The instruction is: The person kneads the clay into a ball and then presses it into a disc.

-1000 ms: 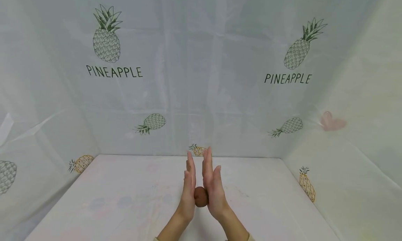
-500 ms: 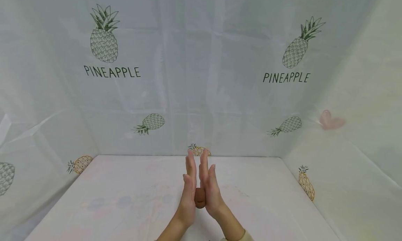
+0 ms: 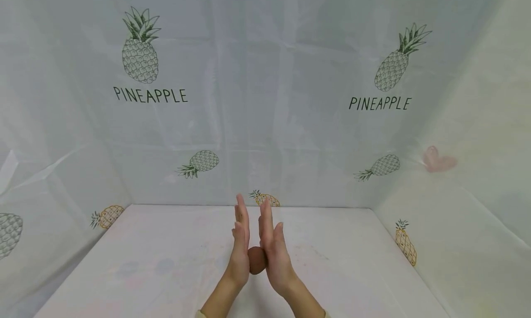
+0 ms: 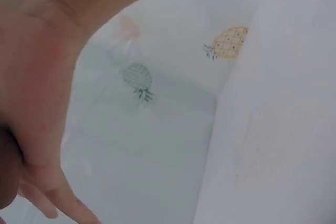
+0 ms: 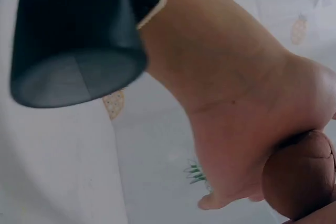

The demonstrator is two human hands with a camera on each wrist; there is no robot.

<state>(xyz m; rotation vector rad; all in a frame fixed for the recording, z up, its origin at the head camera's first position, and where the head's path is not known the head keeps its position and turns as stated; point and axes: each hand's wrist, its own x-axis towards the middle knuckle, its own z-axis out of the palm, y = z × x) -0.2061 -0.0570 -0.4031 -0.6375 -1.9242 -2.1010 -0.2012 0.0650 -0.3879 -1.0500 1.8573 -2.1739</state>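
Observation:
A brown ball of clay (image 3: 257,261) is held between my two palms, above the white table. My left hand (image 3: 239,258) lies along its left side, with the fingers straight and pointing up and forward. Against the other side presses my right hand (image 3: 277,262), also flat, its thumb apart from the fingers. In the right wrist view the clay ball (image 5: 299,177) shows fine cracks on its surface and sits against the opposite palm. Only a dark sliver of the clay ball (image 4: 8,169) appears at the edge of the left wrist view.
A white table (image 3: 166,244) with faint coloured stains lies below the hands. Pineapple-printed sheeting (image 3: 257,101) rises behind it and on both sides. A dark cylindrical device (image 5: 79,40) sits by the wrist in the right wrist view.
Both hands and the clay ball have shifted slightly left. The palms slid against each other, and the ball, narrower with a crease half a second ago, now looks rounder.

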